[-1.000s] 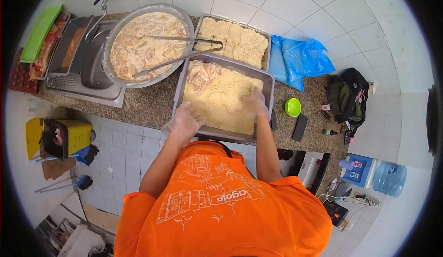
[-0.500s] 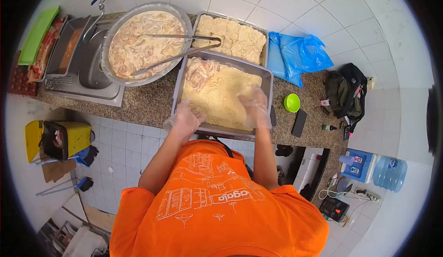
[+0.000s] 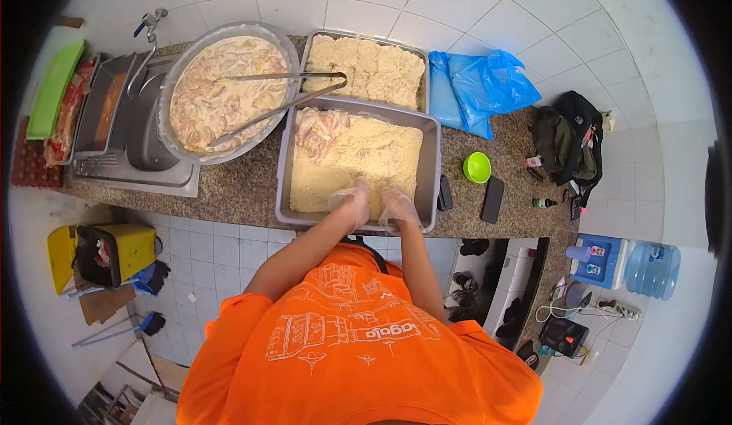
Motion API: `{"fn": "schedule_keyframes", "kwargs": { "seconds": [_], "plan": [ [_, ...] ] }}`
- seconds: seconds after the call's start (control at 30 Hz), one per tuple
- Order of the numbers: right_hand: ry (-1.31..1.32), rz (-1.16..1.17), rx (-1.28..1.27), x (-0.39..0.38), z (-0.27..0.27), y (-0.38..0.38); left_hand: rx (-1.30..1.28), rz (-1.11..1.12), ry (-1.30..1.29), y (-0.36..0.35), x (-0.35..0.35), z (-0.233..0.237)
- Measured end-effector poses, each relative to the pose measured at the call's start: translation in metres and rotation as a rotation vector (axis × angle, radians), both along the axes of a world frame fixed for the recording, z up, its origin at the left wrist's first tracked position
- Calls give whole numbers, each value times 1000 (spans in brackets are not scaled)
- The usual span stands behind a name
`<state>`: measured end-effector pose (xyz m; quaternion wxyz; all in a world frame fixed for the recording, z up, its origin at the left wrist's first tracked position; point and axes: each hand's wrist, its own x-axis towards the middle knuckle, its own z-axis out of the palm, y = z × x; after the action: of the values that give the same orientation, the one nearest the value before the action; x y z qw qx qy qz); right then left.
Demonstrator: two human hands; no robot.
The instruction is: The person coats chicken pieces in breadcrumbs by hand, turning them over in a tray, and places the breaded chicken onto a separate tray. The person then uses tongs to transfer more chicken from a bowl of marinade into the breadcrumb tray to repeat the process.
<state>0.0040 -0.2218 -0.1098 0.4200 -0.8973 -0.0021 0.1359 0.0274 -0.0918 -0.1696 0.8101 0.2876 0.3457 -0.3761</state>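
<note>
A grey tub (image 3: 433, 167) holds pale crumbs (image 3: 314, 185), with raw meat pieces (image 3: 322, 131) lying at its back left. Both hands wear clear plastic gloves. My left hand (image 3: 355, 201) and my right hand (image 3: 397, 207) are side by side at the tub's front, fingers down in the crumbs. Their fingertips are hidden, so I cannot tell what they hold. Behind the tub, a metal tray (image 3: 427, 82) is filled with crumb-coated pieces. To its left, a large round bowl (image 3: 169, 89) contains meat in pale batter, and metal tongs (image 3: 274, 114) rest across its rim.
Blue plastic bags (image 3: 488, 85) lie right of the tray. A green bowl (image 3: 476, 167), a phone (image 3: 492, 200) and a black bag (image 3: 572, 143) sit on the right of the counter (image 3: 229, 196). The sink (image 3: 149, 139) is at left, a yellow bin (image 3: 133, 246) below it.
My hands have moved closer together at the front of the tub, the left one to the right and the right one down and left. The view has shifted slightly.
</note>
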Motion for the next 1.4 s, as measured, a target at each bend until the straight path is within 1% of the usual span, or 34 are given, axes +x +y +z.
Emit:
{"fn": "schedule_keyframes", "kwargs": {
  "seconds": [0.03, 0.1, 0.13, 0.2, 0.23, 0.3, 0.33, 0.37, 0.43, 0.5, 0.53, 0.57, 0.6, 0.63, 0.7, 0.73, 0.77, 0.8, 0.83, 0.87, 0.9, 0.93, 0.97, 1.0, 1.03, 1.1, 1.13, 1.17, 1.2, 1.27, 1.3, 1.33, 1.37, 1.4],
  "plan": [
    [0, -3, 2, 1, -2, -3, 2, -3, 0, -2, 0, 21],
    [100, -215, 207, 11, -9, -10, -134, 148, 21, 9, 7, 106],
    [96, -213, 212, 16, 7, -9, -129, 150, 16, 15, 13, 127],
    [137, -427, 740, 24, 78, -1, -190, 254, -101, 24, 20, 159],
    [137, -427, 740, 30, 96, -3, -189, 254, -101, 29, 26, 174],
    [-404, 245, -395, 52, 118, -7, -174, 208, -147, 45, 35, 197],
    [-193, 97, -505, 76, 56, -17, -174, 211, -148, 54, 34, 207],
    [-194, 101, -503, 74, 70, -10, -109, 232, -175, 65, 31, 216],
    [-499, 306, -623, 61, 118, 23, -39, 255, -190, 84, 22, 212],
    [-412, 642, -887, 75, 9, 37, 97, 266, -87, 101, 17, 196],
    [-381, 819, -980, 82, -44, 44, 102, 263, -79, 106, 8, 195],
    [-375, 819, -975, 78, -24, 43, 134, 271, -91, 110, -2, 196],
    [-452, 625, -646, 81, 23, 42, 163, 288, -113, 115, -5, 196],
    [-509, 430, -316, 84, 52, 38, 165, 295, -113, 120, -7, 183],
    [-373, 347, -343, 98, -39, 9, 149, 358, 40, 128, -17, 144],
    [-307, 305, -359, 105, -84, -5, 149, 355, 37, 128, -19, 141],
    [-316, 310, -357, 114, -55, -6, 186, 335, -14, 130, -18, 138],
    [-218, 552, -574, 115, 3, -1, 224, 313, -54, 132, -22, 137],
    [-115, 798, -789, 116, 37, 1, 225, 324, -50, 130, -21, 151],
    [-103, 804, -783, 101, 29, -7, 273, 319, -86, 125, -23, 179],
    [-302, 625, -586, 86, 20, -16, 317, 313, -137, 122, -18, 194],
    [-508, 445, -387, 82, 20, -20, 313, 320, -152, 122, -8, 175],
    [-507, 443, -391, 66, 17, -24, 59, 286, -178, 120, -6, 137],
    [-589, 248, -490, 48, 19, -25, -198, 248, -202, 115, -5, 107],
    [-681, 51, -583, 41, 20, -22, -201, 251, -214, 108, 0, 97],
    [-62, 215, -1009, 21, 45, 3, -116, 82, -104, 79, -7, 84],
    [-59, 203, -1011, 9, 59, 7, 178, -121, -255, 60, -17, 74],
    [-98, 312, -709, 0, 73, 9, 473, -321, -411, 41, -21, 64],
    [-139, 413, -404, -3, 80, 10, 473, -329, -423, 27, -14, 51],
    [-144, 346, -400, 1, 74, 9, -263, -128, -83, 4, 0, 36],
    [-146, 295, -394, 7, 72, 8, -262, -139, -96, -2, 4, 74],
    [-160, 286, -395, 18, 77, 8, -81, -82, -46, 0, 5, 145],
    [-127, 166, -332, 28, 87, 10, 103, -23, 11, 3, 6, 184],
    [-85, 48, -265, 37, 98, 15, -228, 90, -171, 7, 8, 148]
  ]
}}
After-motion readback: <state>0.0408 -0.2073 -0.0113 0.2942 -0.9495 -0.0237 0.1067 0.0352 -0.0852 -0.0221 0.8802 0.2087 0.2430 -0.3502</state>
